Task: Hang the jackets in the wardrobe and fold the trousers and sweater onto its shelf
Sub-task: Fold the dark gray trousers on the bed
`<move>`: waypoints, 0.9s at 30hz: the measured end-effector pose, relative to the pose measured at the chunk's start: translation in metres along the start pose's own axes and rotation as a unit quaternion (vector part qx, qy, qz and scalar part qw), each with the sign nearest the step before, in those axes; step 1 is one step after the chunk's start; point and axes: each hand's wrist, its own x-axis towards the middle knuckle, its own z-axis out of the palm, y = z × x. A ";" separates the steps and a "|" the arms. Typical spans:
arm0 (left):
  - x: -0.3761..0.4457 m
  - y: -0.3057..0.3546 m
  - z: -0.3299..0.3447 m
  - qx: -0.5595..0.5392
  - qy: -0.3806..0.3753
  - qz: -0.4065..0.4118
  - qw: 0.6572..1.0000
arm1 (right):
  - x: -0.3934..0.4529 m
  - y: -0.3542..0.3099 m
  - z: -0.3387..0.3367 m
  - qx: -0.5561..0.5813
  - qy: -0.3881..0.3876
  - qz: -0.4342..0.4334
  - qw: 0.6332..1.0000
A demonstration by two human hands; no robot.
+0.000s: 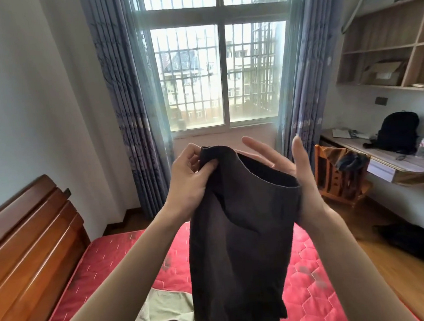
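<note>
— Bedroom window far ahead, red quilted mattress [311,261] near and below me. Status?

— I'm holding the dark brown cloth garment [238,233] up over it. My left hand [189,179] pinches one top corner; my right hand [289,165] is flat and straight-fingered against the other edge.

— Which step?

— Folding, I'd judge, probably the trousers. Next I need the right hand to grip, then lay it flat.

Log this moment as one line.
left hand: pinches dark brown cloth garment | right hand: open, supporting it | garment: above red quilted mattress
</note>
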 end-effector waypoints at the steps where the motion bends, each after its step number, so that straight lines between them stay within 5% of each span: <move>1: 0.003 -0.001 -0.003 0.007 0.012 0.004 1.000 | 0.000 -0.008 -0.002 -0.060 -0.032 -0.027 0.997; 5: 0.008 -0.004 -0.015 0.030 0.029 0.016 0.999 | -0.002 -0.017 -0.008 -0.363 -0.003 -0.098 0.927; 9: 0.011 -0.008 -0.025 0.031 0.017 0.007 0.999 | 0.006 -0.014 -0.014 -0.452 0.079 -0.146 0.877; 13: 0.010 -0.012 -0.040 0.058 -0.041 -0.004 0.997 | 0.020 -0.021 -0.027 -0.553 0.047 -0.113 0.824; 18: 0.023 0.004 -0.066 0.148 -0.172 -0.036 0.973 | 0.031 -0.025 -0.032 -0.553 -0.016 -0.115 0.825; 23: 0.039 0.022 -0.057 0.275 -0.330 -0.091 0.899 | 0.036 -0.032 -0.035 -0.547 -0.053 -0.128 0.825; 27: 0.040 0.022 -0.044 0.241 -0.341 -0.090 0.904 | 0.034 -0.048 -0.047 -0.512 -0.090 -0.079 0.851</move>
